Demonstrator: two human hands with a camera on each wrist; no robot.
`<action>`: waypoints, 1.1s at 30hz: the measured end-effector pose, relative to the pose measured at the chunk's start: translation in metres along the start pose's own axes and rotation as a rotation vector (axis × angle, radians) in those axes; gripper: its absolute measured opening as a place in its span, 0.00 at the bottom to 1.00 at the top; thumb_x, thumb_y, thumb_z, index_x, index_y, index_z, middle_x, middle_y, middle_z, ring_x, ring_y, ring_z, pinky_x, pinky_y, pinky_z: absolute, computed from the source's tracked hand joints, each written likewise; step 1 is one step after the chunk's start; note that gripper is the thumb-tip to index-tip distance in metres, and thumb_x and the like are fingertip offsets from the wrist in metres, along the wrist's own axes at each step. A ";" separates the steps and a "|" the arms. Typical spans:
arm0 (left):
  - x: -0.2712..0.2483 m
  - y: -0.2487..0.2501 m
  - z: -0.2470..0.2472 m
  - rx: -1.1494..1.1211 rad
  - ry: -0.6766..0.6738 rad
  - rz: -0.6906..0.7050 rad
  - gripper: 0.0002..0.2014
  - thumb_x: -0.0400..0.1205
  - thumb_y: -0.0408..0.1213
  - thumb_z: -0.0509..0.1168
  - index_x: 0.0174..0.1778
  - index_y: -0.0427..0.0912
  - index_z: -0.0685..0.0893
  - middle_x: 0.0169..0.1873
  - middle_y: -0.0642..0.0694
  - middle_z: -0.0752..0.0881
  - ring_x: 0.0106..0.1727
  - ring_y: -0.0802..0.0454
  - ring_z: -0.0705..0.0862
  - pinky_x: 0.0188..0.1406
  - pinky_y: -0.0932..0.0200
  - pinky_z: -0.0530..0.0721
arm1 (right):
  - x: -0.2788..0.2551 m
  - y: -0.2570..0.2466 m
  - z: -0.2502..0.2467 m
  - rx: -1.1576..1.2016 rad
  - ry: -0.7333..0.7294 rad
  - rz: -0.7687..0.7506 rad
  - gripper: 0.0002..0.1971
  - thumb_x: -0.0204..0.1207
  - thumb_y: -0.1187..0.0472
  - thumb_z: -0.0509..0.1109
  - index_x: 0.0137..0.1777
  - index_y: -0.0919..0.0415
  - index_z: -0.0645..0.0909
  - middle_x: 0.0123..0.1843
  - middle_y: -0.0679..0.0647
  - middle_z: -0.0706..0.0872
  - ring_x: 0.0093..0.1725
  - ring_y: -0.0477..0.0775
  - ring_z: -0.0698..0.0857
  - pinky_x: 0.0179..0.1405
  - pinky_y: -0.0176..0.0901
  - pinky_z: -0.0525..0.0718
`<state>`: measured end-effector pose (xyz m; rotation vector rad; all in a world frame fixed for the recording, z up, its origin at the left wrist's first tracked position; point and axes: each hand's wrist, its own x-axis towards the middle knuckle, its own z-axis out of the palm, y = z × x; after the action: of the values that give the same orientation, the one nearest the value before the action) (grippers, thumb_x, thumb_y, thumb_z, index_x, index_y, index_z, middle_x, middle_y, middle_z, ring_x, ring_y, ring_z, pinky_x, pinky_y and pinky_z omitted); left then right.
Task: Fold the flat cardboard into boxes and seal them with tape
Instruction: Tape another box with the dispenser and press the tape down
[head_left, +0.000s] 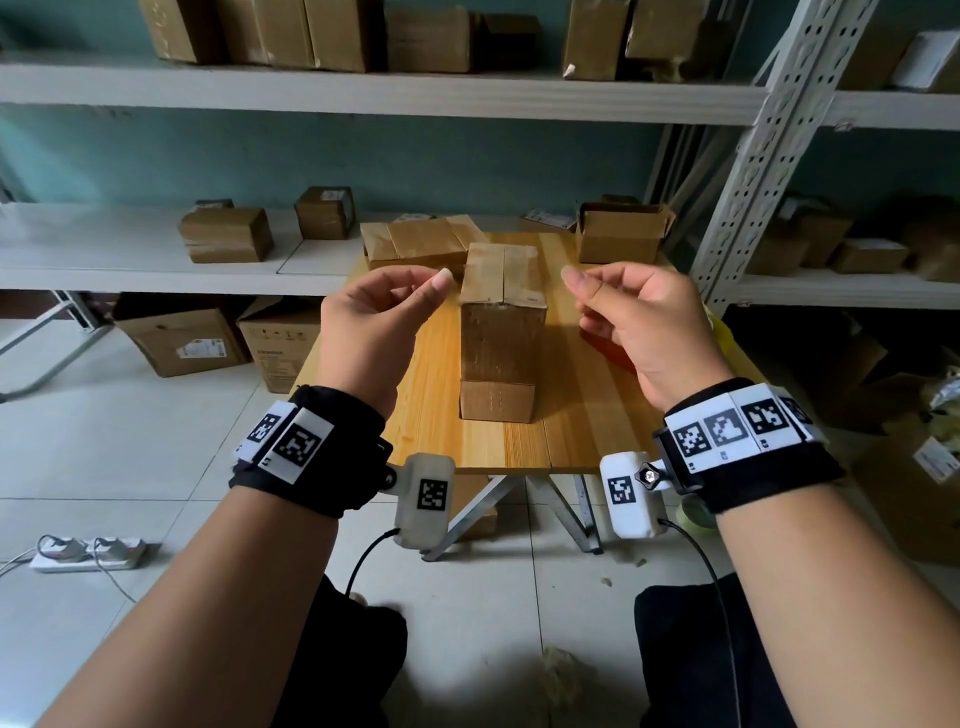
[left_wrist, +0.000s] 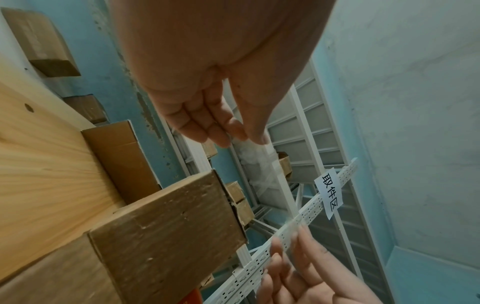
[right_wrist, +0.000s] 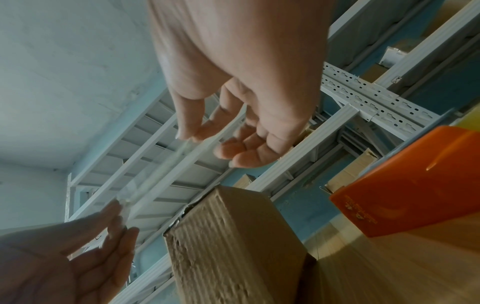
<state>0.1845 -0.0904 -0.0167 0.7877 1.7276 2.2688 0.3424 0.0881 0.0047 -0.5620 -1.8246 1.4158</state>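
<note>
Both hands raised, pinching opposite ends of one clear tape strip (left_wrist: 270, 181): left hand (head_left: 371, 327), right hand (head_left: 641, 322). Strip spans above tall brown cardboard box (head_left: 498, 332), upright on wooden table (head_left: 576, 410).

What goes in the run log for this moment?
left hand: pinches clear tape strip | right hand: pinches other end | box: upright on table
</note>
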 end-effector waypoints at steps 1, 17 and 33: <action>0.000 0.000 0.001 0.002 0.009 0.004 0.08 0.80 0.40 0.81 0.52 0.42 0.94 0.43 0.43 0.91 0.45 0.51 0.86 0.52 0.56 0.88 | -0.001 0.000 0.000 0.008 -0.009 0.000 0.11 0.78 0.52 0.83 0.52 0.59 0.93 0.46 0.59 0.94 0.45 0.54 0.89 0.61 0.62 0.92; 0.000 -0.003 0.004 -0.008 0.053 -0.115 0.13 0.80 0.40 0.81 0.59 0.44 0.91 0.42 0.48 0.94 0.44 0.55 0.90 0.51 0.54 0.89 | 0.001 0.004 0.002 0.054 -0.018 0.059 0.14 0.78 0.52 0.83 0.51 0.64 0.91 0.32 0.49 0.86 0.38 0.53 0.86 0.57 0.64 0.92; 0.001 -0.002 0.008 -0.051 0.012 -0.184 0.05 0.86 0.40 0.74 0.47 0.43 0.87 0.40 0.48 0.87 0.45 0.54 0.86 0.52 0.56 0.86 | 0.000 0.007 0.011 0.006 0.036 0.035 0.13 0.78 0.52 0.82 0.51 0.62 0.91 0.36 0.51 0.89 0.36 0.47 0.86 0.45 0.40 0.91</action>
<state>0.1876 -0.0824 -0.0172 0.5807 1.6659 2.1894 0.3334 0.0835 -0.0026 -0.6157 -1.7896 1.4250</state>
